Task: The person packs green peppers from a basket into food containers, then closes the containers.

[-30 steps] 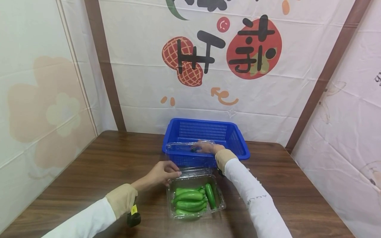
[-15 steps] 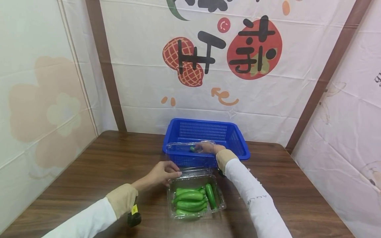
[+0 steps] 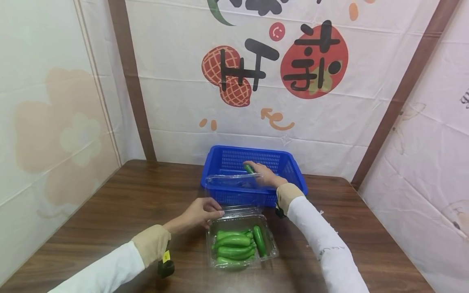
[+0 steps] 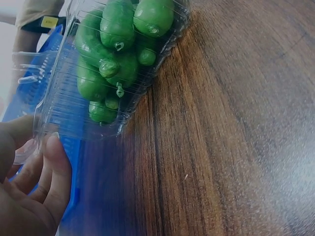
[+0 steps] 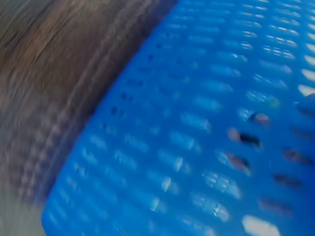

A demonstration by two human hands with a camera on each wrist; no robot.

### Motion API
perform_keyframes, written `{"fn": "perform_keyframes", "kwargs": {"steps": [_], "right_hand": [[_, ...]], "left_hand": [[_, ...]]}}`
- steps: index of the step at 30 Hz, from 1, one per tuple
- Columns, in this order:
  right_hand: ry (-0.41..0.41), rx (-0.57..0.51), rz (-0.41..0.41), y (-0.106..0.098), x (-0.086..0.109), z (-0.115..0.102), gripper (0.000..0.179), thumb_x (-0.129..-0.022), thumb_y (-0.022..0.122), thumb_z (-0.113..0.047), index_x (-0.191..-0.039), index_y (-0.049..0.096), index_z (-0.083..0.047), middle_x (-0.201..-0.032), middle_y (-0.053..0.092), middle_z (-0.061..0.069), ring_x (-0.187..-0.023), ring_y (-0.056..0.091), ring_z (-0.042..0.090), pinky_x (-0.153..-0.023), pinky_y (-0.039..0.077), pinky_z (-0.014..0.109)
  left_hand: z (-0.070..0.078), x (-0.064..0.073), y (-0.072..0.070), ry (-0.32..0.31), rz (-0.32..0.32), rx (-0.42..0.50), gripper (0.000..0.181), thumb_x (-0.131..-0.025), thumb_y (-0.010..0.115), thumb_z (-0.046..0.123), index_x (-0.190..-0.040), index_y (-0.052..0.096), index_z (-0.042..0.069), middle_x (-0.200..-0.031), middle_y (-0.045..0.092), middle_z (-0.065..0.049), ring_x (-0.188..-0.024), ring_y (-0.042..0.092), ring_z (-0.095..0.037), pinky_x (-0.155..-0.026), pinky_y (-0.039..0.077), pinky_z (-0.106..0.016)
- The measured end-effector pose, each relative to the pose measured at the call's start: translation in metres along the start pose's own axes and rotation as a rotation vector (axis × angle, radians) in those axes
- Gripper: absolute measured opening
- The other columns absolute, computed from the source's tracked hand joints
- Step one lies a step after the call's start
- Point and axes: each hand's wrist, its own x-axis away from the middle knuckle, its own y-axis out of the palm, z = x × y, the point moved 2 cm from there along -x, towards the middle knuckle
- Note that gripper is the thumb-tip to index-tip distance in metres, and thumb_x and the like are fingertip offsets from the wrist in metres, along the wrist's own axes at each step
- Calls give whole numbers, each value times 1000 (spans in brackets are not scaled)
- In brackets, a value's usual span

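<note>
A clear plastic clamshell box [image 3: 272,244] stands on the table with its lid [image 3: 220,179] raised toward the basket. Several small green cucumbers [image 3: 234,242] lie in it, most side by side and one [image 3: 259,241] lengthwise at the right. With thumb and fingers my left hand [image 3: 199,212] pinches the box's rim near the hinge; the left wrist view shows this grip from the side. Over the blue basket [image 3: 298,179], my right hand [image 3: 266,175] grips a dark green cucumber [image 3: 248,168], partly hidden by the fingers. Only the basket's slotted wall [image 5: 187,123], blurred, fills the right wrist view.
The basket sits at the back of the brown wooden table [image 3: 157,183], directly behind the box. The raised lid overlaps its front wall in the head view. Behind the table hangs a printed white cloth [image 3: 176,101], with more cloth at both sides.
My right hand has risen from low in the basket, moving up and right, with a cucumber now showing in its fingers. The left hand and the box have stayed in place.
</note>
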Motion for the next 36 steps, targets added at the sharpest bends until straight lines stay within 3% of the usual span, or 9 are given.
{"fn": "perform_keyframes", "kwargs": {"steps": [4, 9, 16, 23, 27, 32, 36], "right_hand": [[26, -26, -7, -15, 10, 1, 84, -85, 50, 18, -157, 24, -19, -136, 43, 26, -118, 49, 40, -93, 46, 55], [15, -41, 45, -35, 22, 3, 76, -90, 56, 10, -154, 32, -24, -124, 45, 20, -97, 52, 31, -78, 51, 43], [-59, -41, 134, -61, 44, -8, 52, -95, 65, -4, -141, 44, -17, -126, 47, 18, -76, 56, 24, -67, 51, 38], [-153, -20, 187, -79, 61, -20, 35, -97, 64, -8, -130, 51, -11, -114, 55, 15, -90, 58, 27, -74, 52, 42], [-214, 14, 225, -86, 70, -27, 32, -97, 64, -9, -127, 53, -8, -111, 56, 14, -83, 56, 25, -73, 50, 42], [-256, -15, 266, -90, 82, -37, 28, -99, 63, -12, -125, 55, -9, -107, 55, 9, -70, 56, 17, -63, 53, 34], [-338, -35, 296, -91, 91, -47, 23, -98, 63, -12, -120, 59, -9, -101, 58, 4, -61, 56, 11, -54, 52, 26]], "left_hand": [[1, 1, -1, 5, 0, -1, 26, -90, 75, 18, -102, 63, -3, -83, 69, -8, -59, 58, -16, -54, 57, -35], [-1, -1, -1, 1, -2, 6, 26, -89, 75, 18, -102, 63, -2, -83, 68, -8, -60, 58, -16, -54, 57, -34], [-1, -1, -1, 6, 0, 21, 25, -89, 76, 15, -101, 63, -3, -82, 68, -9, -59, 57, -16, -53, 57, -34], [-4, -2, -1, 9, 5, 28, 24, -88, 76, 14, -100, 64, -3, -80, 68, -8, -58, 57, -15, -53, 57, -34], [-5, -1, -1, 23, -3, 39, 24, -88, 76, 14, -100, 64, -3, -79, 67, -7, -58, 57, -15, -52, 57, -35], [-5, -2, -1, 29, -4, 38, 24, -88, 76, 14, -100, 64, -4, -79, 67, -8, -58, 57, -15, -52, 57, -35], [-5, -3, -1, 30, -1, 42, 24, -88, 76, 13, -100, 63, -4, -79, 67, -8, -57, 57, -14, -51, 57, -34]]}}
